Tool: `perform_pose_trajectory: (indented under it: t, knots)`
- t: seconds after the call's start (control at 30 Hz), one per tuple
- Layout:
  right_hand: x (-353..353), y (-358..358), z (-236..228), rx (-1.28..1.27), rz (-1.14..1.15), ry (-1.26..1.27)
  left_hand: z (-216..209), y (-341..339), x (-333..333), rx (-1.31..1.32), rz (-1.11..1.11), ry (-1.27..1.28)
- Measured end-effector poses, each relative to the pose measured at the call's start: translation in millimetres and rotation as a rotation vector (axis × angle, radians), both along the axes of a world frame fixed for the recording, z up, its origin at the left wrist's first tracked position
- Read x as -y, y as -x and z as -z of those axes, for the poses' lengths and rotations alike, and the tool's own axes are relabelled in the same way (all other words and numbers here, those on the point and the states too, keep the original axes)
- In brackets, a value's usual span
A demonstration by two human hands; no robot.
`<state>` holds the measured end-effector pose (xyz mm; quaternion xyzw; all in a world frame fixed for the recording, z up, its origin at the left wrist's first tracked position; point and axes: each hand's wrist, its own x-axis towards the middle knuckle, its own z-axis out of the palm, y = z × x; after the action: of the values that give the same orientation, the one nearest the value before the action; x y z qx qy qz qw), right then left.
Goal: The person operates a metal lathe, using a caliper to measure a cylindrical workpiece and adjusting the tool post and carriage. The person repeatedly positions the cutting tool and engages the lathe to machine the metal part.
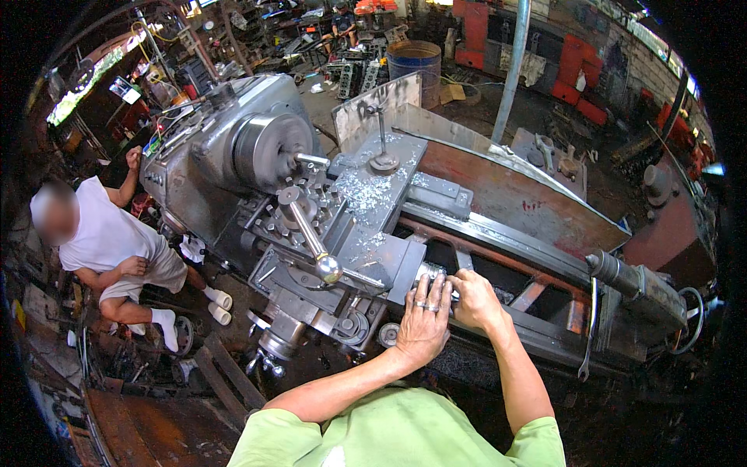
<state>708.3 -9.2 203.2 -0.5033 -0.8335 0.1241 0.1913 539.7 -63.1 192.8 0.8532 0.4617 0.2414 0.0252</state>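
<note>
At the right end of the lathe's carriage, both hands work close together. My left hand, with rings on its fingers, curls over a bright round metal dial. My right hand is closed beside it, with fingertips bent inward; what they grip is hidden. Farther left, the lathe chuck looks blurred, with a short metal bar sticking out toward the carriage. A tool post lever with a shiny ball end slants over the carriage. Silver metal chips cover part of the slide.
Across the lathe at left sits a person in white, one hand near the headstock. The tailstock stands at right, a wrench hanging near it. Behind are a splash guard, a pole and a drum.
</note>
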Motion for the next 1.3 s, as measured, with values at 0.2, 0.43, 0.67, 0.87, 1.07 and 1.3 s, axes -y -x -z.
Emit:
perform_pose_trajectory:
  t: [0.2,0.43,0.67,0.87,1.07,1.3]
  knots:
    - [-9.6,-3.3,-8.9,-0.014,-0.046,0.111,28.0,-3.5,2.4,-0.062,-0.02,-0.065]
    - [-24.9,-9.4,-14.9,0.012,-0.133,0.259,43.8,-5.6,-10.7,-0.085,-0.027,-0.139]
    - [-43.9,-15.6,-9.7,0.049,-0.188,0.372,51.8,-7.7,-25.3,-0.079,-0.025,-0.273]
    - [-56.4,-18.5,-11.8,0.079,-0.193,0.538,57.7,-8.8,-34.6,-0.089,-0.033,-0.35]
    - [-67.1,-20.5,-12.8,0.102,-0.197,0.668,57.6,-9.8,-40.3,-0.08,-0.038,-0.352]
    - [-77.9,-24.6,-1.9,0.004,-0.19,0.799,54.8,-14.0,-44.9,-0.11,-0.08,-0.386]
